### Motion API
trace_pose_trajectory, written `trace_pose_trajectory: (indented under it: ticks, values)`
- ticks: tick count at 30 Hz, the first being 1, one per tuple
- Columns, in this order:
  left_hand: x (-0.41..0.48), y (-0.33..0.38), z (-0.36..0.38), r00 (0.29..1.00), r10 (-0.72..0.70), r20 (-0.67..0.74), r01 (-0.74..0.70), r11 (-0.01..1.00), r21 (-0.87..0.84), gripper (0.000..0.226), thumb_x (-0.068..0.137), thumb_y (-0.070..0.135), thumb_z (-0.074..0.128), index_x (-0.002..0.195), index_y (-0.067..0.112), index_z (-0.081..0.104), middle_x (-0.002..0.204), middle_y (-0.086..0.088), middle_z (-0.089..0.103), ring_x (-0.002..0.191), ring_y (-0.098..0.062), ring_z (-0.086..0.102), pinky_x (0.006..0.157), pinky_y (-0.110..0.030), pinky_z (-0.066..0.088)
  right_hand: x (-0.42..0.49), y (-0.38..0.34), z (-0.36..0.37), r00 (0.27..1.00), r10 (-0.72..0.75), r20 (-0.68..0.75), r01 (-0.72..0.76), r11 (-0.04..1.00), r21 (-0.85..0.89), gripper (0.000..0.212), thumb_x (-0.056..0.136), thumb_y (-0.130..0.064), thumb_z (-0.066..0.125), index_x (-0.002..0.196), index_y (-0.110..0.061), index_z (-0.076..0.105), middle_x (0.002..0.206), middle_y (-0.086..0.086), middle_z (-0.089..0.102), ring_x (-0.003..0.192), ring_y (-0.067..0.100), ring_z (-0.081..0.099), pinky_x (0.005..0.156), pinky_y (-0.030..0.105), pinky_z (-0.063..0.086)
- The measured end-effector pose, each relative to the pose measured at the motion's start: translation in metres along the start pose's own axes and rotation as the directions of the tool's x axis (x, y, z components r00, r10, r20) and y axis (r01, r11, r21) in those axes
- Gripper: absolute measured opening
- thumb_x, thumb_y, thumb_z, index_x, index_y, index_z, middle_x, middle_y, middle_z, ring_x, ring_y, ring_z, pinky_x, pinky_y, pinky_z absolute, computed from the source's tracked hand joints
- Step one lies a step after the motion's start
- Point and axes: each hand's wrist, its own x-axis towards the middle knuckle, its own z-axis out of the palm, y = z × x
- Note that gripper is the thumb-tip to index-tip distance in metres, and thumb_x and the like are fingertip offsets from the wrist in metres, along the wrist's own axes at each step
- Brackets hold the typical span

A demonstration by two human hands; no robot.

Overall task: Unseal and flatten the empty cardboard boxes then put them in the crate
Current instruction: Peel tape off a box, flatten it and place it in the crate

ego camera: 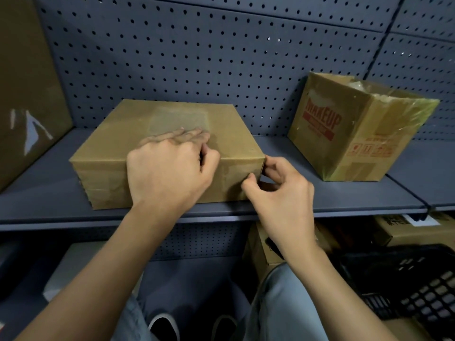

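Pinched between thumb and forefinger of the right hand is the front right corner of the taped flat carton, which sits mid-frame on the grey shelf. Whether a tape end is caught there I cannot tell. The left hand lies flat-fingered on the lid, steadying it. Unsealing looks barely begun. The next move calls for lifting a tape end and peeling it along the seam. The black crate waits at lower right.

A flat brown cardboard box looks matt, with glossy tape; the grey metal shelf and perforated panel look matt.
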Motion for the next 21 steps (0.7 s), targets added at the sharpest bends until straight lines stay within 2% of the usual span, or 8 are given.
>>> trace_pose_trajectory:
  ticks: [6, 10, 13, 16, 21]
  values:
    - [-0.0003, 0.0, 0.0006, 1.0, -0.002, 0.001, 0.002, 1.0, -0.005, 0.039, 0.09, 0.031, 0.043, 0.103, 0.021, 0.079, 0.104, 0.002, 0.075, 0.104, -0.017, 0.07, 0.08, -0.03, 0.051, -0.0012, 0.0012, 0.0049, 0.999, 0.028, -0.023, -0.028, 0.999, 0.028, 0.022, 0.084, -0.016, 0.067, 0.104, -0.024, 0.07, 0.095, -0.015, 0.073, 0.103, -0.005, 0.064, 0.086, 0.015, 0.051]
    - [-0.0004, -0.0009, 0.0001, 1.0, 0.004, 0.004, -0.004, 1.0, -0.009, 0.038, 0.091, 0.031, 0.043, 0.104, 0.021, 0.078, 0.105, 0.002, 0.075, 0.105, -0.016, 0.07, 0.08, -0.029, 0.051, 0.0003, 0.0032, 0.0017, 1.0, -0.013, -0.009, 0.013, 1.0, -0.004, 0.024, 0.087, -0.01, 0.062, 0.108, -0.018, 0.07, 0.097, -0.014, 0.073, 0.104, -0.006, 0.064, 0.085, 0.01, 0.048]
    - [0.0, -0.0007, 0.0, 1.0, 0.001, -0.005, -0.001, 1.0, -0.008, 0.039, 0.09, 0.031, 0.043, 0.103, 0.02, 0.078, 0.103, 0.002, 0.075, 0.103, -0.015, 0.07, 0.08, -0.029, 0.051, -0.0009, 0.0021, -0.0021, 1.0, -0.013, 0.027, 0.013, 1.0, 0.014, 0.022, 0.085, -0.018, 0.067, 0.106, -0.026, 0.069, 0.097, -0.022, 0.071, 0.107, -0.008, 0.061, 0.087, 0.007, 0.046]
    - [0.0002, -0.0004, 0.0004, 1.0, -0.003, 0.006, 0.003, 1.0, -0.006, 0.04, 0.09, 0.032, 0.042, 0.103, 0.02, 0.078, 0.104, 0.002, 0.075, 0.103, -0.016, 0.07, 0.08, -0.029, 0.051, -0.0032, 0.0007, -0.0017, 1.0, -0.018, 0.025, 0.017, 1.0, 0.021, 0.021, 0.083, -0.031, 0.073, 0.103, -0.031, 0.066, 0.091, -0.028, 0.068, 0.106, -0.008, 0.061, 0.09, 0.016, 0.048]
    - [-0.0003, -0.0007, 0.0004, 1.0, -0.007, 0.009, 0.007, 1.0, 0.008, 0.04, 0.091, 0.032, 0.042, 0.104, 0.022, 0.078, 0.104, 0.003, 0.075, 0.105, -0.016, 0.07, 0.081, -0.03, 0.051, -0.0036, 0.0002, -0.0002, 1.0, -0.027, 0.011, 0.027, 0.999, 0.047, 0.017, 0.087, -0.023, 0.071, 0.095, -0.033, 0.062, 0.082, -0.037, 0.063, 0.1, -0.017, 0.059, 0.08, 0.001, 0.041]
